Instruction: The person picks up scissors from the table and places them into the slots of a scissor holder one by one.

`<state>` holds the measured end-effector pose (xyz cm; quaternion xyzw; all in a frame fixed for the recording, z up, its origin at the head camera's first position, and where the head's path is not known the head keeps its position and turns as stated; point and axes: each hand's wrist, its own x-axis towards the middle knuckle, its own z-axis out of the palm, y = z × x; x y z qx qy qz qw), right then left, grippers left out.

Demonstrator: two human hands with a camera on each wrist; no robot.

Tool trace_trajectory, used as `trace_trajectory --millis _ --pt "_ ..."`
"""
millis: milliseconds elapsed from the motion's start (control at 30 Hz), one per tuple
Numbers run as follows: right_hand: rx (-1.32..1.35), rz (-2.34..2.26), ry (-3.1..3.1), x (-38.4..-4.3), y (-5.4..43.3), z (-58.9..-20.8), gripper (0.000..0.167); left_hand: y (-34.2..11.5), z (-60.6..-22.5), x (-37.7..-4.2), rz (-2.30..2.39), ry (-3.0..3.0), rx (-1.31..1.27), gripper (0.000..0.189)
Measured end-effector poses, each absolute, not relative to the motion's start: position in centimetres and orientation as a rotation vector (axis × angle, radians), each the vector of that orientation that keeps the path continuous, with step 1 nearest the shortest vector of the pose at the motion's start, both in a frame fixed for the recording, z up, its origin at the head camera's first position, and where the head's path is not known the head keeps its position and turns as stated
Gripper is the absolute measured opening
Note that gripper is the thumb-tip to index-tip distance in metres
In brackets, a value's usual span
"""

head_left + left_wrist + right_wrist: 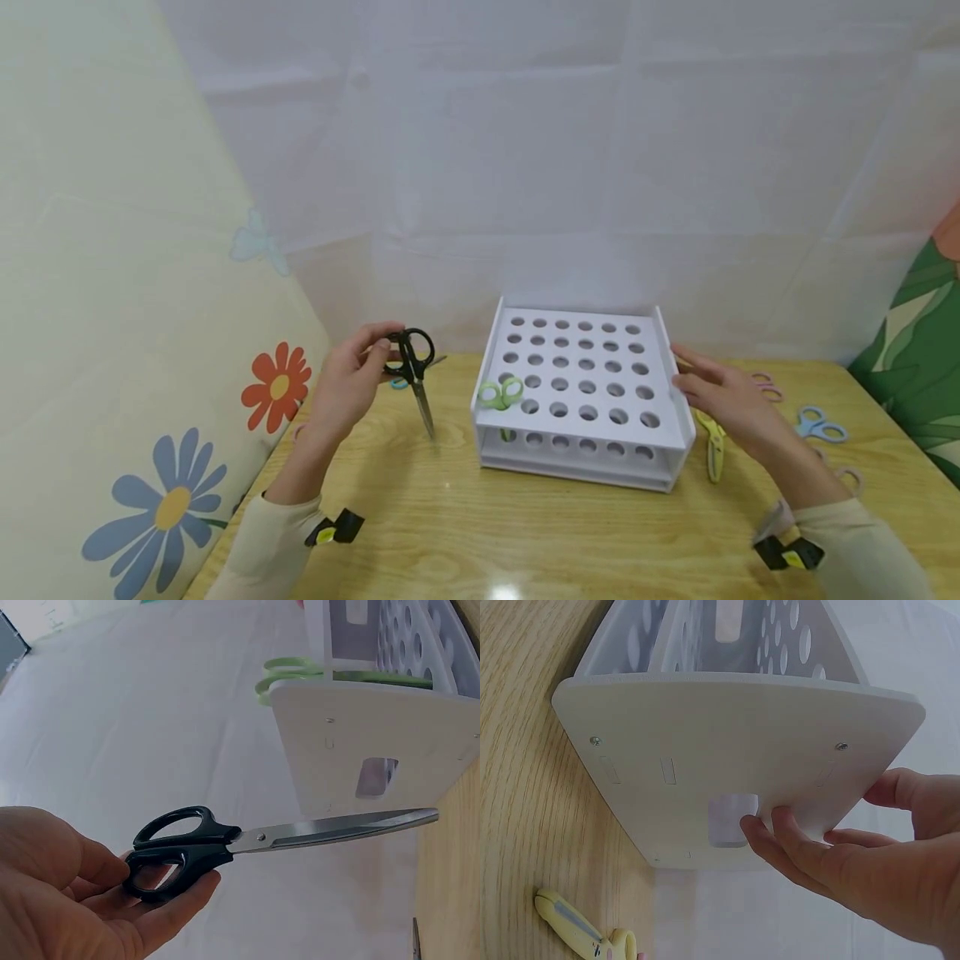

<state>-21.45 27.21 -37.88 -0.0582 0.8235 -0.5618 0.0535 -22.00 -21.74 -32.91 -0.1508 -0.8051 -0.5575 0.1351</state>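
Observation:
My left hand (351, 379) pinches black-handled scissors (187, 847) by one finger loop, thumb on one side and fingers on the other. The metal blades look together, pointing downward left of a white rack (573, 433) with rows of round holes. My right hand (727, 400) rests on the rack's right side panel (765, 735), fingertips beside the cutout and thumb at the panel's edge. Green-handled scissors (501, 393) stand in a front-left hole of the rack, their lower part showing beneath the top shelf.
Yellow scissors (715, 450) lie right of the rack, with blue scissors (821, 425) and pink handles (767, 386) farther right. Behind my left hand, a blue handle (399, 383) shows on the wooden table (450, 533). A white cloth (480, 167) hangs behind the rack.

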Motion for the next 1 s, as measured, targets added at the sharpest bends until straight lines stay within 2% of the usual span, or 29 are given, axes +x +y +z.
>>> trace_trajectory --millis 533,1000 --pt "-0.206 -1.723 2.54 -21.2 26.8 -37.7 0.067 -19.1 -30.5 -18.5 -1.737 -2.236 -0.603 0.031" --pt "-0.22 -1.733 2.532 -21.3 26.6 -37.8 0.067 -14.8 -29.9 -19.6 -1.932 -2.06 -0.683 0.029"
